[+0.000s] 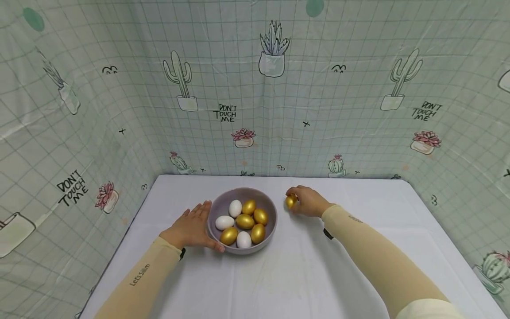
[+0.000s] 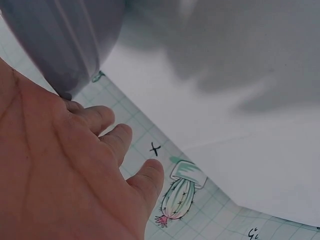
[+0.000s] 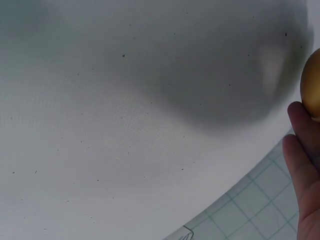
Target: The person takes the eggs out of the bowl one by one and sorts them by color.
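A mauve-grey bowl stands left of the table's middle. In it lie several golden eggs and three white eggs. My left hand rests against the bowl's left side, fingers straight and spread, thumb at the near rim. The left wrist view shows this hand beside the bowl's outer wall. To the right of the bowl, my right hand holds a golden egg between thumb and fingers. At the right wrist view's edge, part of that egg shows against the fingertips.
A white cloth covers the table. Behind it and at both sides hangs a pale green checked curtain printed with cactus drawings. Beige sleeves cover both forearms, and a black band shows at each wrist.
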Demonstrator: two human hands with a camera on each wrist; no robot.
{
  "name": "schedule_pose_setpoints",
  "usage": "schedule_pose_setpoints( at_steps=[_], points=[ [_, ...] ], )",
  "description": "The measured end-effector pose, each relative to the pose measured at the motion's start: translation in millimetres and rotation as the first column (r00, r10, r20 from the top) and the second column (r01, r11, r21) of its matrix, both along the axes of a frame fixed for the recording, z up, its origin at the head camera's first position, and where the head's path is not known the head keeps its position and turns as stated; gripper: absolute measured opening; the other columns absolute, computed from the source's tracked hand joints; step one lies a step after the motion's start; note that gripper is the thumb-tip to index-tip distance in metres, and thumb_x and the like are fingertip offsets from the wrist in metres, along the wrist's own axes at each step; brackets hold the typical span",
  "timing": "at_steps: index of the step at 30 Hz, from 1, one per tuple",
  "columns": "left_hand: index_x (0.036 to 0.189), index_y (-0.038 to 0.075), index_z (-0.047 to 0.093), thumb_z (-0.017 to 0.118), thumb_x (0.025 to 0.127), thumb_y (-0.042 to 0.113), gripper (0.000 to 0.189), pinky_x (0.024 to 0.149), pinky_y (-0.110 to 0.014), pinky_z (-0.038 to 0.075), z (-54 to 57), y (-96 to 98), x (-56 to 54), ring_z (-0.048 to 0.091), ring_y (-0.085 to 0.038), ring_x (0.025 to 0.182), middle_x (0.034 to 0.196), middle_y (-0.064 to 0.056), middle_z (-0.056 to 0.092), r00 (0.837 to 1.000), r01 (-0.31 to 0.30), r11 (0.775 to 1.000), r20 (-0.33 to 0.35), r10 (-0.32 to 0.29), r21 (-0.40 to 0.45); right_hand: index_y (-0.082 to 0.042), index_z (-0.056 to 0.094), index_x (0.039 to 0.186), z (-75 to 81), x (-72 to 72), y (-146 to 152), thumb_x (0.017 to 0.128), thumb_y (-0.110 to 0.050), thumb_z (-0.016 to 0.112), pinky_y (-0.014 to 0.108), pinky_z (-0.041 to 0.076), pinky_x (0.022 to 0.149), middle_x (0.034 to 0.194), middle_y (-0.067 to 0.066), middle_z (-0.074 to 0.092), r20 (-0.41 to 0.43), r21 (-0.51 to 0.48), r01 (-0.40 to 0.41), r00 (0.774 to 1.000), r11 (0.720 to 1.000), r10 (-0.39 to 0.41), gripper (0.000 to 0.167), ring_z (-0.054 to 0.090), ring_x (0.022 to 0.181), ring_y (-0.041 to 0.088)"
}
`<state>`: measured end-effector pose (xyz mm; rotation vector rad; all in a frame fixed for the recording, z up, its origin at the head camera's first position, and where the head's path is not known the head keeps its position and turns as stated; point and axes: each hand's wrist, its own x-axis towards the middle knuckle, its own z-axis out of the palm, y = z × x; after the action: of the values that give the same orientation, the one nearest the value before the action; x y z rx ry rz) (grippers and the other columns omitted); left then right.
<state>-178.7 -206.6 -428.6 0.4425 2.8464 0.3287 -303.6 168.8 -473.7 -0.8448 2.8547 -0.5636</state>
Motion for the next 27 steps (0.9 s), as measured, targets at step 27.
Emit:
schedule_pose_setpoints(
  at_steps=[27],
  points=[
    [0.154,-0.010,0.016,0.078,0.059,0.078,0.143,0.114,-0.062,0.020,-4.1,-2.3,-0.9,0.023,-0.044,0.145,0.159,-0.028,0.022,1.000,-0.007,1.000,0.004,0.007,0.009,-0.010,0.063,0.129,-1.0,2.2,-3.4,0.084,-0.015,0.078,0.047,0.047,0.097,0.124,0.009,0.061,0.047,0.052,0.023,0.999,0.998,-0.025,0.048,0.059,0.108,0.026]
  ],
)
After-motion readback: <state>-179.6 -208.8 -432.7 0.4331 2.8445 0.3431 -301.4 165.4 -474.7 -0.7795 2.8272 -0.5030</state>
